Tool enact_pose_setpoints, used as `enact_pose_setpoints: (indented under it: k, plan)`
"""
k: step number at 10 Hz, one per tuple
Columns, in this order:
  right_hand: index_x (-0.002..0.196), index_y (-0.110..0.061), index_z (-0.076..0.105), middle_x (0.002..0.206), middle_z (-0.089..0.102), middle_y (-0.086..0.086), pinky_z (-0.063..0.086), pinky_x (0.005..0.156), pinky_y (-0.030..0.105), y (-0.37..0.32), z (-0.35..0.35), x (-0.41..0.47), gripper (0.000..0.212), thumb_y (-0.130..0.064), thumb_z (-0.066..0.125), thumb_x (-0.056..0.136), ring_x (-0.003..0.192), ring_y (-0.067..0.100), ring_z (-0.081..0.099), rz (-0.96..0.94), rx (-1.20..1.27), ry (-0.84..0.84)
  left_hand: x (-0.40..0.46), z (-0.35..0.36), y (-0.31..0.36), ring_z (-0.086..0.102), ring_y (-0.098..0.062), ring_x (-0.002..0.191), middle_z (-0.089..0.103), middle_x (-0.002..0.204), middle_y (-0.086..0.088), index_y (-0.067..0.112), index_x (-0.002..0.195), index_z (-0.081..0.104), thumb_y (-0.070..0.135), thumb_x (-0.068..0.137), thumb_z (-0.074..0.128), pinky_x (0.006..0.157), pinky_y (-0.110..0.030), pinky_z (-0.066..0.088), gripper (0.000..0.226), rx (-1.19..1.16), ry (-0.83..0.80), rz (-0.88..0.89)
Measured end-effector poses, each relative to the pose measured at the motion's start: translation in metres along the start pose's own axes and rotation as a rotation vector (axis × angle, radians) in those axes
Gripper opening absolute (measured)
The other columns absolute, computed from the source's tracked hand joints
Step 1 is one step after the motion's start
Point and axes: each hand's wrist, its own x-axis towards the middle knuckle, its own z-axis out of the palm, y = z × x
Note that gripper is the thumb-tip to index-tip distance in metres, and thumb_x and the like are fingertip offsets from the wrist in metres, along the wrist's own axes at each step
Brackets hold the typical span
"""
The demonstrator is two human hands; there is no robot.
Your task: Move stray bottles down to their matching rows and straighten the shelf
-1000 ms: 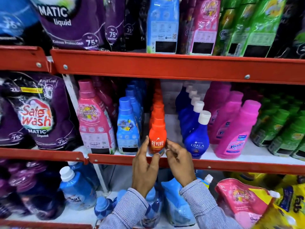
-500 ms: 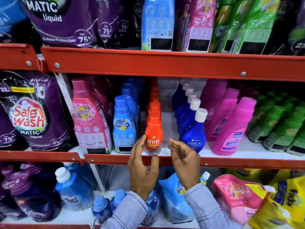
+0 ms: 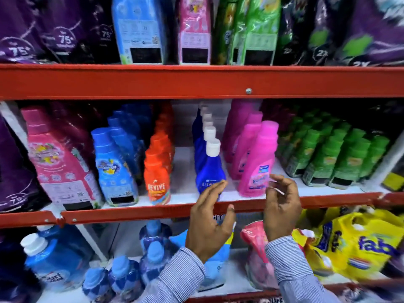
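Both hands have slid right from the orange bottle (image 3: 157, 180): left hand (image 3: 208, 217) and right hand (image 3: 282, 206), grips open and empty, flank the front blue bottle (image 3: 209, 171) on the middle shelf (image 3: 131, 212), its rows looking mostly aligned.

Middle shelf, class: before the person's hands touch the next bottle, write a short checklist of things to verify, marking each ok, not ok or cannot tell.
1. Both hands free: left hand and right hand hold nothing, fingers spread. Ok.
2. Front dark blue bottle upright at its row's head, white cap on: ok.
3. Front pink bottle standing straight: not ok, it leans left.
4. Front orange bottle label facing out: ok.
5. Any stray bottle in the wrong row: cannot tell, the back of each row is dark and blurred.
6. Middle shelf edge free of overhanging bottles: ok.
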Motion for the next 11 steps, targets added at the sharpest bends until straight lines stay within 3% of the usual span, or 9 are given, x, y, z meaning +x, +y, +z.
enact_pose_setpoints:
  k: [1, 2, 3, 4, 5, 8, 9, 10, 11]
  plan:
    - [0.122, -0.008, 0.059, 0.119, 0.067, 0.012, 0.047, 0.083, 0.007, 0.018, -0.019, 0.026, 0.035, 0.004, 0.054, 0.090, 0.100, 0.013, 0.064, 0.082, -0.095, -0.131, 0.005, 0.032, 0.006, 0.053, 0.000, 0.130, 0.058, 0.141, 0.011, 0.021, 0.140, 0.054, 0.042, 0.081, 0.058, 0.113, -0.029, 0.044, 0.063, -0.013, -0.090, -0.116]
    - [0.136, -0.004, 0.050, 0.136, 0.059, 0.017, 0.041, 0.099, 0.024, 0.028, -0.028, 0.043, 0.043, 0.003, 0.052, 0.094, 0.115, 0.016, 0.057, 0.147, -0.194, -0.321, 0.011, 0.056, 0.011, 0.047, -0.009, 0.140, 0.051, 0.152, 0.004, 0.022, 0.149, 0.043, 0.053, 0.078, 0.058, 0.120, -0.035, 0.039, 0.079, -0.009, -0.132, -0.234]
    - [0.138, -0.003, 0.050, 0.140, 0.057, 0.014, 0.036, 0.102, 0.023, 0.025, -0.031, 0.053, 0.043, -0.005, 0.050, 0.095, 0.122, 0.014, 0.055, 0.129, -0.300, -0.456, 0.017, 0.070, 0.017, 0.039, -0.010, 0.143, 0.044, 0.157, -0.002, 0.017, 0.154, 0.034, 0.052, 0.076, 0.061, 0.117, -0.015, 0.025, 0.089, 0.022, -0.155, -0.300]
    - [0.132, -0.007, 0.058, 0.131, 0.065, 0.010, 0.038, 0.091, 0.005, 0.020, -0.032, 0.057, 0.042, -0.008, 0.049, 0.091, 0.114, 0.008, 0.058, 0.062, -0.361, -0.545, 0.022, 0.076, 0.024, 0.039, -0.001, 0.136, 0.045, 0.156, -0.004, 0.012, 0.153, 0.035, 0.057, 0.072, 0.056, 0.104, 0.007, 0.016, 0.096, 0.028, -0.146, -0.292]
    - [0.129, -0.011, 0.062, 0.124, 0.069, 0.004, 0.034, 0.078, -0.009, 0.019, -0.034, 0.059, 0.047, -0.016, 0.045, 0.086, 0.105, -0.002, 0.059, 0.064, -0.351, -0.594, 0.025, 0.080, 0.025, 0.039, 0.008, 0.124, 0.052, 0.150, -0.006, 0.010, 0.151, 0.039, 0.059, 0.068, 0.051, 0.098, 0.012, 0.018, 0.097, 0.023, -0.129, -0.282]
    - [0.133, -0.011, 0.059, 0.128, 0.068, 0.003, 0.036, 0.080, -0.010, 0.028, -0.037, 0.061, 0.042, -0.003, 0.048, 0.093, 0.111, 0.006, 0.061, 0.102, -0.323, -0.604, 0.020, 0.082, 0.023, 0.048, -0.016, 0.138, 0.052, 0.151, -0.003, 0.016, 0.152, 0.040, 0.060, 0.069, 0.051, 0.119, -0.036, 0.038, 0.094, 0.042, -0.074, -0.323]
    - [0.134, -0.011, 0.058, 0.130, 0.066, 0.003, 0.040, 0.087, -0.005, 0.032, -0.038, 0.061, 0.043, -0.003, 0.048, 0.093, 0.115, 0.007, 0.061, 0.103, -0.309, -0.612, 0.020, 0.083, 0.021, 0.046, -0.017, 0.140, 0.050, 0.153, -0.002, 0.017, 0.152, 0.038, 0.060, 0.069, 0.051, 0.120, -0.039, 0.038, 0.094, 0.047, -0.077, -0.324]
    - [0.137, -0.010, 0.055, 0.135, 0.063, 0.006, 0.046, 0.102, 0.019, 0.029, -0.038, 0.061, 0.045, -0.005, 0.050, 0.093, 0.121, 0.011, 0.060, 0.145, -0.238, -0.633, 0.019, 0.081, 0.023, 0.043, -0.015, 0.143, 0.046, 0.155, -0.001, 0.019, 0.153, 0.036, 0.058, 0.071, 0.051, 0.121, -0.038, 0.036, 0.092, 0.058, -0.059, -0.309]
    - [0.132, -0.018, 0.058, 0.130, 0.065, 0.004, 0.049, 0.103, 0.033, 0.025, -0.040, 0.061, 0.045, -0.020, 0.057, 0.087, 0.120, 0.019, 0.063, 0.168, -0.058, -0.443, 0.021, 0.074, 0.028, 0.040, -0.005, 0.143, 0.045, 0.156, 0.002, 0.021, 0.152, 0.038, 0.047, 0.076, 0.056, 0.121, -0.022, 0.030, 0.082, 0.057, 0.012, -0.186]
